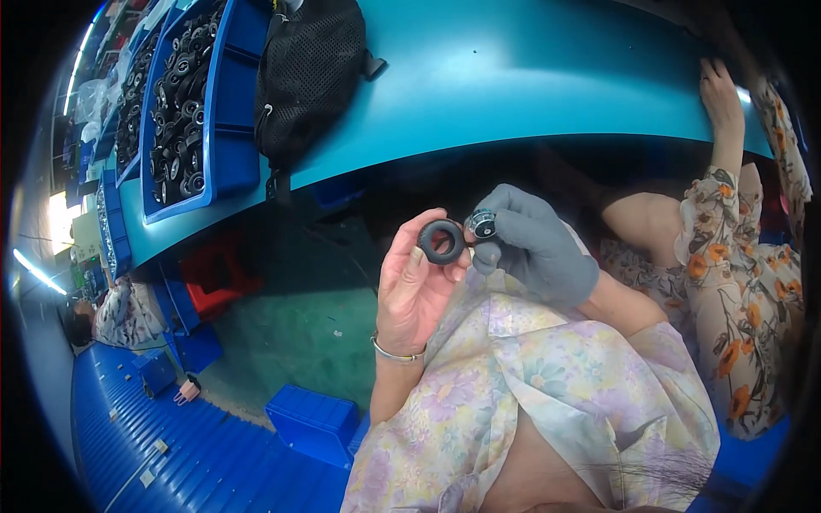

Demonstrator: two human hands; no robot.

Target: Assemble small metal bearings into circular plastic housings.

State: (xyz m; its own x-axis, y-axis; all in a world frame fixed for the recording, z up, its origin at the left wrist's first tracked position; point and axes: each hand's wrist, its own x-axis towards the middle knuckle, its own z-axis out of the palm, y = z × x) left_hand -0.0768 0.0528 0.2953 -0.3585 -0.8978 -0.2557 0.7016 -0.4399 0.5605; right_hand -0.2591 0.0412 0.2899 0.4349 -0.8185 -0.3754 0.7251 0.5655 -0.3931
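Note:
A small black rubber tyre (441,242) is pinched upright between the thumb and fingers of my bare left hand (409,265), its open ring facing me. A bangle (395,350) circles that wrist. My right hand (539,244), in a grey knitted glove, grips a small wheel hub (483,225) with a shiny rim and dark centre. The hub is just right of the tyre, at about the same height. Whether the two touch I cannot tell. Both hands are in front of my chest, off the table's near edge.
A blue bin (210,145) full of black wheels stands on the turquoise table (513,77) at the left. Beside it lies a black mesh bag (310,77). At the right sits a co-worker, with a hand (721,96) on the table. Blue crates (315,419) and a red stool (218,278) are below.

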